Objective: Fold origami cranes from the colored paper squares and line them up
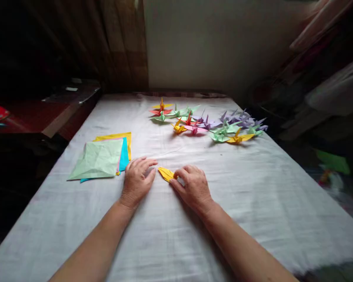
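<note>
A small folded yellow paper (pixel 165 173) lies on the white cloth (pixel 176 219) between my hands. My right hand (pixel 191 188) presses down on its right end with curled fingers, covering part of it. Just left of the paper, my left hand (pixel 137 180) rests flat on the cloth with fingers stretched out and holds nothing. Its fingertips point toward the paper's left tip without clearly touching it.
A stack of flat paper sheets (pixel 101 158), pale green on top with blue, pink and yellow beneath, lies to the left. Several finished paper cranes (pixel 207 123) in many colours sit farther back. A dark wooden bench (pixel 61 109) stands at the left edge.
</note>
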{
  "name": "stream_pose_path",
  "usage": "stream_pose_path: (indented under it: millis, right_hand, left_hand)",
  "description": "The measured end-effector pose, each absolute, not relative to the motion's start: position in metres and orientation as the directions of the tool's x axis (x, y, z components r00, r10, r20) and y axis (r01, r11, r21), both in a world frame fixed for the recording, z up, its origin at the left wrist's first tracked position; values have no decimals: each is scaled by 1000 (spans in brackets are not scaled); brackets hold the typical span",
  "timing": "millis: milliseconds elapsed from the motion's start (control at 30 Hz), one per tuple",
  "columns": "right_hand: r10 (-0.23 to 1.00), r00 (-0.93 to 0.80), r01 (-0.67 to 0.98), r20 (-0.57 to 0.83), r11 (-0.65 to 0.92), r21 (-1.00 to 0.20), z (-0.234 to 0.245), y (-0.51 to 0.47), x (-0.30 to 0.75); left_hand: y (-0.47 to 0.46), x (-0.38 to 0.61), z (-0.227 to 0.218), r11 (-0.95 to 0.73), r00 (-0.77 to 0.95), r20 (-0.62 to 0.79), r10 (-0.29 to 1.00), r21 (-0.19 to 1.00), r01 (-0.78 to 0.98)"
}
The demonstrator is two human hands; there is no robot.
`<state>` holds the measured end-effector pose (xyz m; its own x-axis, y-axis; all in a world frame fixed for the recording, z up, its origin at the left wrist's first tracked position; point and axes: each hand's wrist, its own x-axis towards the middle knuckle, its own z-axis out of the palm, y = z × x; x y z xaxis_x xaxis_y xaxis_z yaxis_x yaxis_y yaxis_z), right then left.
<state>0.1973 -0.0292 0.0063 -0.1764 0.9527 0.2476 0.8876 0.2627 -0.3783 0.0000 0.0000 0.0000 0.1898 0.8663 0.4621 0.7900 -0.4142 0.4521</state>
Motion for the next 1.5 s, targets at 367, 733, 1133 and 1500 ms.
stream_pose_path:
  millis: [367, 733, 1133, 1500]
  right_hand:
    - [942, -241, 821, 233, 326, -469, 5, -27, 208]
    - [948, -208, 824, 240, 302, -479, 3, -28, 206]
    - [944, -238, 811, 228, 322, -487, 9, -32, 205]
    - [968, -198, 767, 157, 253, -590, 9, -36, 204]
  left_hand:
    - [-10, 10, 2, -451, 314, 375, 872, 370, 812]
    - [-12, 13, -1, -407, 284, 370, 885, 315, 857]
    - [-21, 22, 0, -392, 276, 349, 895, 324, 861]
    - [-24, 19, 11, -395, 301, 276, 913, 404, 825]
